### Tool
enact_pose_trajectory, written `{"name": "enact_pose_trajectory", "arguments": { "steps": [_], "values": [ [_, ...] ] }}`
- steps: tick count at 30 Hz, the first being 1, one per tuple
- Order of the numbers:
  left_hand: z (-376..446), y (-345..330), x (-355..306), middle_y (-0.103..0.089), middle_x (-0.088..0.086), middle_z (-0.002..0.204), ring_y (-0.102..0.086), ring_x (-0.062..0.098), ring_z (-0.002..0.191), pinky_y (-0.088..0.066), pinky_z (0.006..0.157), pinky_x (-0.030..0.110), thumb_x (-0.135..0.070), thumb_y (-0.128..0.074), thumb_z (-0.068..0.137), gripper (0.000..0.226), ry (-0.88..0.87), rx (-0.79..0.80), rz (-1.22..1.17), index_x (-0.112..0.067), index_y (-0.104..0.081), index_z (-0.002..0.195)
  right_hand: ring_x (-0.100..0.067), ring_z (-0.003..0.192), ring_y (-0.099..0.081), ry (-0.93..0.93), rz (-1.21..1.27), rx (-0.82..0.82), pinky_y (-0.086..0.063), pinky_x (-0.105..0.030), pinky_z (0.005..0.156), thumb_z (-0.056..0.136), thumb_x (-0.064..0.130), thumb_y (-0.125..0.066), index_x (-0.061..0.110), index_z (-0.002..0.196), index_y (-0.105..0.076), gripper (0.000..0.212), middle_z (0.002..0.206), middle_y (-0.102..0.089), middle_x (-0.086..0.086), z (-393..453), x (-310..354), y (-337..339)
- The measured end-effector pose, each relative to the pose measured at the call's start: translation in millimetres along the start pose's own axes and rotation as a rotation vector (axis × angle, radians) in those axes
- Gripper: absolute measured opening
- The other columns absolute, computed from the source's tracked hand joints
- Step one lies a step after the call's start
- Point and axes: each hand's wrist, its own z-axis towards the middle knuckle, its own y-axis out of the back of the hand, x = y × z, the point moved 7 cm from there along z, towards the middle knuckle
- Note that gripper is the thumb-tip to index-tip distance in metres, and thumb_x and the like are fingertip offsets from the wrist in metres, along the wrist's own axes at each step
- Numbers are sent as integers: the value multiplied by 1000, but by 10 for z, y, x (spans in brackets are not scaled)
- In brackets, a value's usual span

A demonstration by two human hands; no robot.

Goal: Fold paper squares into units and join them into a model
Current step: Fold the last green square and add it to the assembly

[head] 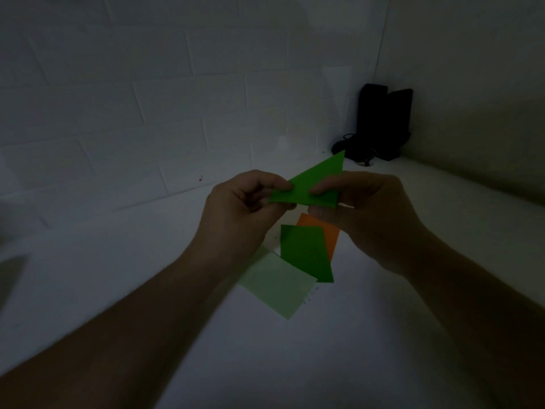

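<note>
**Green triangle pinched between both hands**

Dim light. The left hand [244,202] and right hand [365,214] each pinch the folded green paper triangle [312,187], smooth and sharp-cornered, held above the white table [118,276]. Below lie a dark green sheet [306,252] overlapping an orange sheet [330,234], and a pale green sheet [277,284]. A black object [380,122] stands in the wall corner.

The folded paper [312,184] sits between both hands' fingertips [284,184]; three flat sheets [303,252] lie overlapped on the table [118,276] below them.
</note>
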Motion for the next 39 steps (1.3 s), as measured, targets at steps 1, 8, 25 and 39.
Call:
{"name": "enact_pose_trajectory", "arguments": {
  "steps": [1,8,25,39],
  "values": [
    [3,4,2,-79,3,91,-77,19,88,-61,83,32,6,-77,83,23,5,-6,7,-14,-76,95,-21,89,-75,3,6,-6,-61,-34,80,76,0,-81,29,81,-78,30,90,-78,-4,7,-1,5],
    [22,21,39,-79,4,83,-76,20,82,-61,79,30,0,-81,79,16,99,-55,-111,-12,-75,87,-17,70,-71,-60,122,-86,-60,-28,71,73,27,-72,18,80,-73,11,72,-75,-3,31,-40,67],
    [-8,-68,178,-72,9,72,-71,18,70,-60,75,31,-2,-72,89,9,309,-98,-282,-8,-72,82,-20,66,-72,-150,184,-196,-63,-37,71,89,-1,-69,5,85,-57,15,67,-71,-5,29,-122,74],
    [-11,-69,124,-68,9,66,-68,20,68,-61,78,33,5,-68,92,17,272,-104,-277,-11,-61,92,-21,58,-67,-163,192,-200,-62,-41,69,90,-6,-67,14,97,-51,26,55,-65,-5,10,-91,59]
  ]
}}
